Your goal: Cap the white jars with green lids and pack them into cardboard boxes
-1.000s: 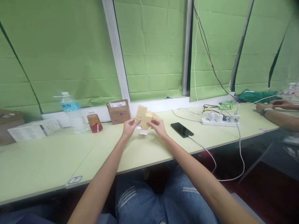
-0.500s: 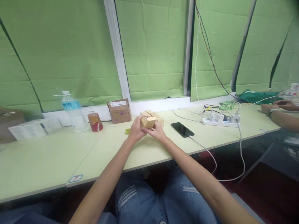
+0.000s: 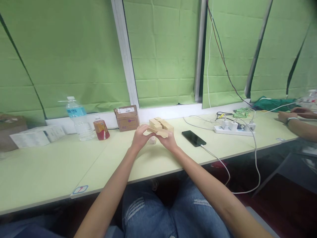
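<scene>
My left hand and my right hand are together above the table, both closed on one small tan cardboard box. It looks flat and thin from here, with a flap towards me; its exact shape is blurred. Just behind it, several small tan boxes sit grouped on the table. Beneath the hands, partly covered, is a small whitish, clear-looking object whose kind I cannot make out.
A brown carton, a red-orange drink container and a water bottle stand to the left. At right lie a phone on a cable and a power strip. Another person's hands are at far right.
The small box in my hands has gone from a raised, open-looking shape to a flatter one. My left hand has shifted slightly left, and the clear-looking object now shows below.
</scene>
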The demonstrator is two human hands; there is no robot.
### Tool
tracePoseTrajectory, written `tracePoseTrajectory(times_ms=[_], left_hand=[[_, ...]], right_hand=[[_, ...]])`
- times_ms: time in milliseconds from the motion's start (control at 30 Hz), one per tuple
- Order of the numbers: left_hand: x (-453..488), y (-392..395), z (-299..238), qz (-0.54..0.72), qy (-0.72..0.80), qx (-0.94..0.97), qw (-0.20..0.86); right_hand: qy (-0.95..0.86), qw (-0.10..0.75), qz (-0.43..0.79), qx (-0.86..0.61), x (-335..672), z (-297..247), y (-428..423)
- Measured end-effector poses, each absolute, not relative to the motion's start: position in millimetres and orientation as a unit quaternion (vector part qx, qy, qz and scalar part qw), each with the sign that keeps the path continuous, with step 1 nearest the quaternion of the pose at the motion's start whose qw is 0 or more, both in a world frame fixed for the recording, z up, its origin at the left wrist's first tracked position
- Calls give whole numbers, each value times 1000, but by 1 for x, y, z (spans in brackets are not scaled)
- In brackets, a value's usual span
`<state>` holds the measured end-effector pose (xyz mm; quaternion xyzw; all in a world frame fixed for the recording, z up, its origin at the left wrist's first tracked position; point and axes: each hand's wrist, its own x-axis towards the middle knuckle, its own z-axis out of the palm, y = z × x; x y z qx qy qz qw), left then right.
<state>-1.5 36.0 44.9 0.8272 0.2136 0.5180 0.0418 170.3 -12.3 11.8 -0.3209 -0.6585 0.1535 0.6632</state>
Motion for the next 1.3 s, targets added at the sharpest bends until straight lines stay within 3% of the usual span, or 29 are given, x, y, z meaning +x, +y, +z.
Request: tracePoseTrajectory(times_ms=[233, 433, 567, 700, 967, 1167, 1300], left_hand=[[-8, 38, 45, 507, 210, 835, -46], [-13, 43, 46, 518, 210, 828, -38], [-36, 57, 46, 528, 331, 775, -102], [-74, 71, 40, 496, 484, 702, -160], [-118, 99, 5, 459, 668, 581, -77], [-105, 93, 9, 454, 628, 623, -106], [-69, 77, 24, 476, 513, 698, -153]], right_hand=[[-746, 598, -2, -293, 176, 8, -10], [-705, 622, -63, -335, 177, 4, -2], [-656, 614, -79, -431, 180, 3, -2], [-628, 548, -86, -545, 185, -1, 0], [-553, 470, -100, -680, 198, -10, 10], [-547, 457, -75, -698, 206, -16, 21], [-530, 446, -30, -720, 211, -14, 25]])
